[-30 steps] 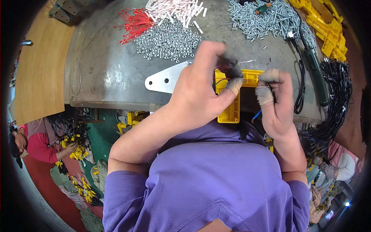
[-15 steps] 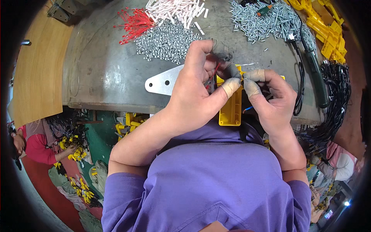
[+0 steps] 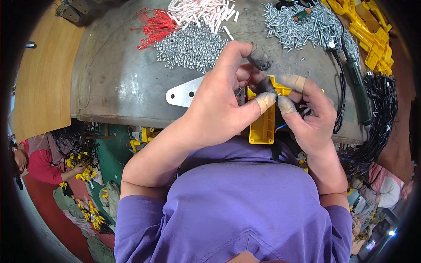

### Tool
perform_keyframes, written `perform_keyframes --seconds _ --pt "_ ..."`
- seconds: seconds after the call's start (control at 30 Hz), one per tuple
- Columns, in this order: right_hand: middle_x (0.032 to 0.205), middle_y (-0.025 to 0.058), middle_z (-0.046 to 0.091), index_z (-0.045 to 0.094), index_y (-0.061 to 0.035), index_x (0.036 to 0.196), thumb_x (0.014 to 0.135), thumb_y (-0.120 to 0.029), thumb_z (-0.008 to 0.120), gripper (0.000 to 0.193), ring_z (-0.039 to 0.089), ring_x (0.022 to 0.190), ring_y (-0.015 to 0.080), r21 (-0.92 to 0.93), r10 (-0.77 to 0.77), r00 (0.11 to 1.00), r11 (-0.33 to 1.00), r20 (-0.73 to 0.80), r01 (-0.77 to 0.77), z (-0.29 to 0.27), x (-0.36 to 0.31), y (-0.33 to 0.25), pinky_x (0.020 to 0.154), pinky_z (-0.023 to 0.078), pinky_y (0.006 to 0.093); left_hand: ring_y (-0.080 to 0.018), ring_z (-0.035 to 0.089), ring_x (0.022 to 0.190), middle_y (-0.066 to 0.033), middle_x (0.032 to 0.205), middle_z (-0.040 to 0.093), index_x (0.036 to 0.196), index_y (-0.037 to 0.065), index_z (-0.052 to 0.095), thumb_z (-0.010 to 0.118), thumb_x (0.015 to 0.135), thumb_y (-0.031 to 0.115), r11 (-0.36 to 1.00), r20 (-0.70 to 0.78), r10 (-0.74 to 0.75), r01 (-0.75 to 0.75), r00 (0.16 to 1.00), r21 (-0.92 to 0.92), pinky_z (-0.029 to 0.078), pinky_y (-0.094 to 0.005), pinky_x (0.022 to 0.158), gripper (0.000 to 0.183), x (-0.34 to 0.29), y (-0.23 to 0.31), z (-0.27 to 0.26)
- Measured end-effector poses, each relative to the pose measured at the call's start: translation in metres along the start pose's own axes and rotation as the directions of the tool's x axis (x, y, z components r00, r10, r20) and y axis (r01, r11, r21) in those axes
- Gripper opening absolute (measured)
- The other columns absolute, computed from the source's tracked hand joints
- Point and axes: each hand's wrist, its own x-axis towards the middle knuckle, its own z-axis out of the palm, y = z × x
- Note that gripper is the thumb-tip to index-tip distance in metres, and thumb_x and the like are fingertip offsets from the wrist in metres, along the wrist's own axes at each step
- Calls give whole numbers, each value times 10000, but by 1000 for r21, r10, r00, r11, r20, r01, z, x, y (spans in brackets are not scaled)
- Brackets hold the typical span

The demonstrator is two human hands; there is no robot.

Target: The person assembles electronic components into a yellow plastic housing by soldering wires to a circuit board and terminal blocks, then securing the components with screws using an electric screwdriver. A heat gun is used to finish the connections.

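My left hand is closed, its taped thumb pressed to a dark-covered finger, with a thin red wire running between the fingers. Another dark-covered finger is raised above them. Close against its thumb is my right hand, fingers curled, the taped index finger a little off the thumb. A tiny pale tip shows where both hands meet; what the right fingers grip is too small to name. Beneath the hands lies a long yellow plastic housing at the table edge. A blue wire comes out beside my right thumb.
A silver plate with holes lies left. Farther back are nuts, red-wired parts, white sleeves and screws. To the right are a dark green tool, black cables and yellow parts. Co-workers sit both sides.
My right index finger has lifted slightly from the thumb. The raised finger of my left hand has shifted a little right. More of the yellow housing shows between the hands.
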Motion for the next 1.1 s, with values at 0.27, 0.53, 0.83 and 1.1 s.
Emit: perform_keyframes --seconds 0.27,0.53,0.83,1.1 --pt "789 76 646 627 17 893 780 47 653 119 607 641 122 -134 -246 955 954 167 269 -9 3 6 552 473 240 -113 531 893 -61 928 542 1091 43 349 650 776 -32 989 37 -87 91 995 -114 446 -284 817 442 3 6 0" --pt "757 55 607 546 13 898 852 -21 611 87 566 661 72 2 137 970 990 200 -140 -13 0 3 560 450 235 -158 561 853 -61 891 542 1019 36 379 654 714 -73 929 47 201 -205 979 307 467 -345 859 425 -5 -2 7" --pt "826 -14 567 551 3 925 863 -51 597 94 515 755 35 280 414 844 812 341 -512 -11 -14 -7 659 422 206 -165 554 721 -71 831 524 999 47 341 650 686 -104 810 2 414 -369 910 455 465 -389 874 466 -11 -16 16" --pt "731 81 608 622 -26 889 674 -11 675 222 587 593 196 -339 -286 925 869 249 360 -13 -12 1 556 455 282 -138 515 738 -74 868 495 1056 23 351 616 739 -47 963 86 -65 40 994 268 453 -304 787 419 -3 8 9"
